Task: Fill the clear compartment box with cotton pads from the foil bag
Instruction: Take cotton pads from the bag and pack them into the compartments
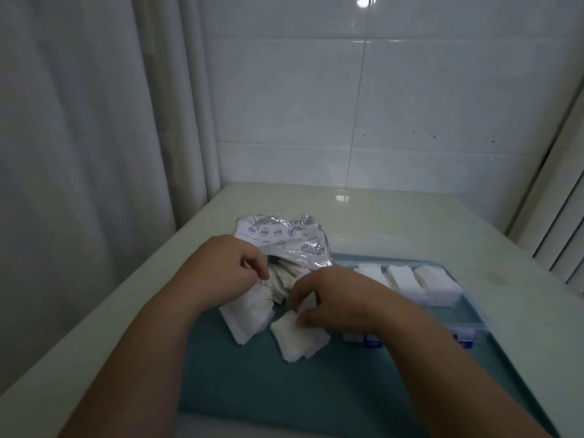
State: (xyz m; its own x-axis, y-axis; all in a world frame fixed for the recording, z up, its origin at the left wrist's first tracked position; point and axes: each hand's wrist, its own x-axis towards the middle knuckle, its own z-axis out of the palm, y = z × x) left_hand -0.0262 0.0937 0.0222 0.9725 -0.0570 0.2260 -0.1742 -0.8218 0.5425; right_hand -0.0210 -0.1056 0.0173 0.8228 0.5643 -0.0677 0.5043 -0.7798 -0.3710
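A crinkled foil bag (284, 240) lies open on the table, its mouth facing me. My left hand (221, 267) grips the bag's near edge, above a fanned stack of white cotton pads (248, 314) spilling out. My right hand (328, 298) pinches a small stack of cotton pads (298, 338) lying on the teal mat (284, 384). The clear compartment box (467, 314) sits to the right, with pads (420, 281) standing in its far compartments. My right forearm hides part of the box.
The pale table (410, 216) stands in a corner, with a white tiled wall (379, 105) behind and a curtain (79, 137) along the left. The box's blue latches (464, 341) face me at the mat's right.
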